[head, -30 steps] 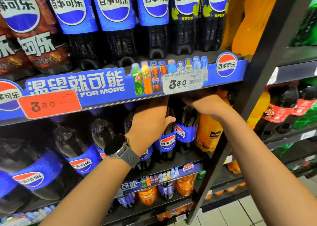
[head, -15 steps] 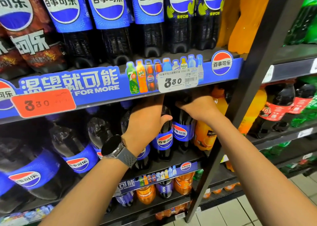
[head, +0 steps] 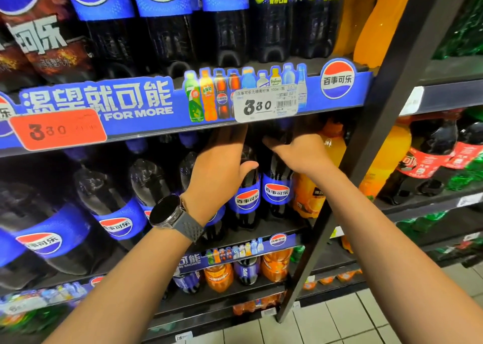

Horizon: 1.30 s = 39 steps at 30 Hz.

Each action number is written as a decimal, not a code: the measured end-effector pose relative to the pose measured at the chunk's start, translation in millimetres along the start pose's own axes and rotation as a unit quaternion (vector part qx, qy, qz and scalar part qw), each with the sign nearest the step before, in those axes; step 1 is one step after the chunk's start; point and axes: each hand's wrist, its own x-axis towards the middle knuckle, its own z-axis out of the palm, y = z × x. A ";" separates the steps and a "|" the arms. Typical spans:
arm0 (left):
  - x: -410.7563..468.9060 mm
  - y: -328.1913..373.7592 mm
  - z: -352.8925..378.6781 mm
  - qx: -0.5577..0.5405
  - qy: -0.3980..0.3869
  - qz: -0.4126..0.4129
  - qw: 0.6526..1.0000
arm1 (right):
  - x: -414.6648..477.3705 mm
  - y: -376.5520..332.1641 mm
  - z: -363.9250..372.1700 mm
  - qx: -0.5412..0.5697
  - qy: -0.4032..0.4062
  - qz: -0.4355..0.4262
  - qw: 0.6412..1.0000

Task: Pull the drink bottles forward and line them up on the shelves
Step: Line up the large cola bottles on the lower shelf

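Below the white price tag (head: 265, 105), the left hand (head: 219, 171) wraps a cola bottle (head: 247, 186); the right hand (head: 300, 152) seems closed over its neighbour's (head: 277, 184) neck. Draw both squarely to the shelf edge (head: 261, 241).

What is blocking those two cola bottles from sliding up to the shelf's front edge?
Nothing visible. The left hand and right hand are already on the necks of two cola bottles, and the strip of shelf in front of their bases looks bare. Only the price strip overhangs their caps.
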 end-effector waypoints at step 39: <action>-444.2 -238.0 -69.0 -0.404 -0.162 -0.440 0.786 | -326.3 -174.0 303.2 0.187 -0.245 0.016 0.951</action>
